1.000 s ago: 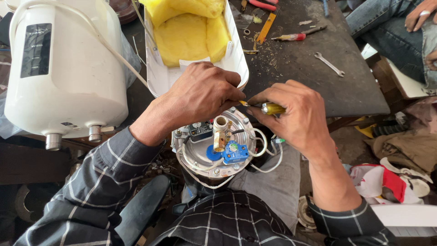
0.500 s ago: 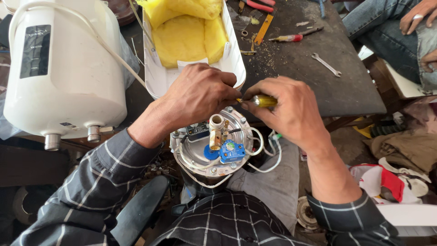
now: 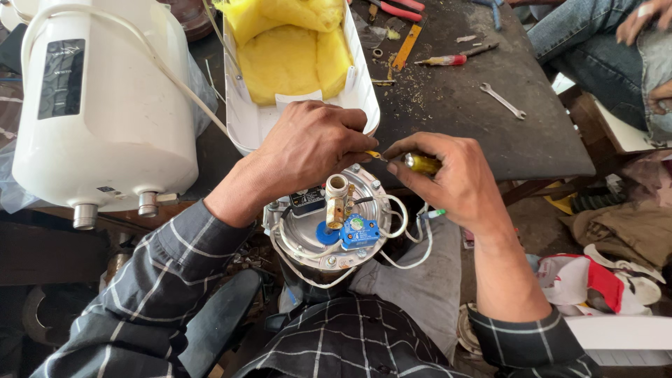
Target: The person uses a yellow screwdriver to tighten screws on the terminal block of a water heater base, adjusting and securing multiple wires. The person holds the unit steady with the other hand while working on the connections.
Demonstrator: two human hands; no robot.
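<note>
A round metal heater plate (image 3: 313,238) rests on my lap, with a brass fitting, a blue thermostat part (image 3: 357,232) and white wires (image 3: 406,241) on it. My right hand (image 3: 451,178) grips a yellow-handled screwdriver (image 3: 420,164) whose tip points left at the plate's far rim. My left hand (image 3: 308,147) covers that rim and pinches the tool's tip end between its fingers. What lies under the left fingers is hidden.
A white water heater tank (image 3: 98,105) stands at the left. An open white casing with yellow foam (image 3: 294,56) lies behind the hands. The dark workbench (image 3: 490,119) holds a spanner (image 3: 502,101), a red-handled screwdriver (image 3: 448,59) and pliers. Another person's legs (image 3: 602,42) are at top right.
Both hands and the plate have shifted slightly up and left in view. The grip on the screwdriver is the same.
</note>
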